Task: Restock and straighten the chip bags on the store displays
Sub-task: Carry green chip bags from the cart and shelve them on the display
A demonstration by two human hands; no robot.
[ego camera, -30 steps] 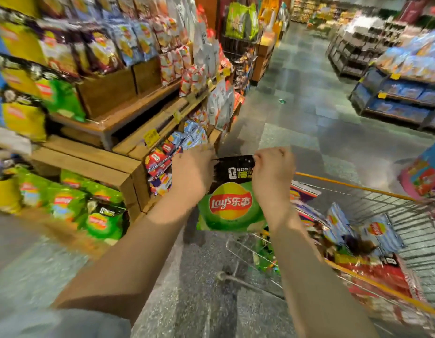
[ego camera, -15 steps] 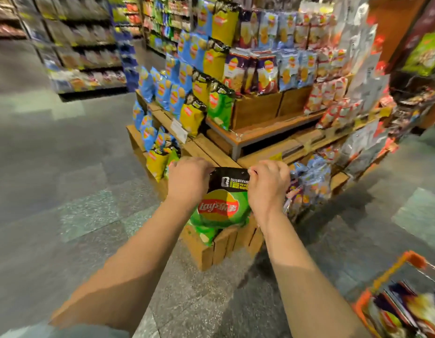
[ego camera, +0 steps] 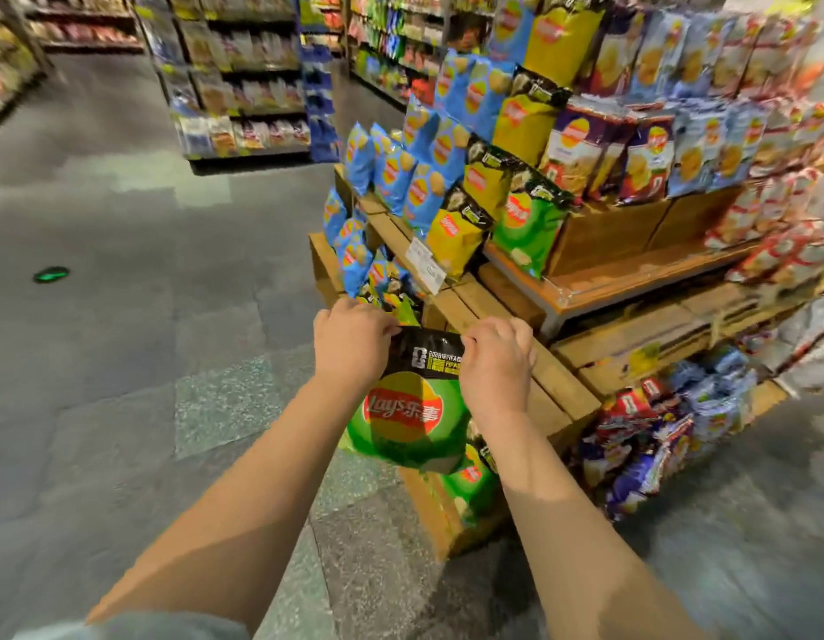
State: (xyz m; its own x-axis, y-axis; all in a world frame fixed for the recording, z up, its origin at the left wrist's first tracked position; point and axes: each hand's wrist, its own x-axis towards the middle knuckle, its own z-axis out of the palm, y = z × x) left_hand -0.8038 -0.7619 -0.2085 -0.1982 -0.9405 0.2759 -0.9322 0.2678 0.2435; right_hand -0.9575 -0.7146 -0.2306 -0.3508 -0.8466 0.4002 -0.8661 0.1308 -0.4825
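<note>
Firmly, hands [ego camera: 350,341] pinching chip bag [ego camera: 408,415]

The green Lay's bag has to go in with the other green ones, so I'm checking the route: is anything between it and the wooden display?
Nothing visible. Left hand and right hand pinch the green Lay's bag by its top corners, just before the wooden display; green bags sit below.

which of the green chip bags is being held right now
The green Lay's bag gripped at its black top by both hands; the other green bags sit on the wooden display.

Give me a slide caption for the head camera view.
Both hands, left hand and right hand, hold a green chip bag by its top before the wooden display.
</note>
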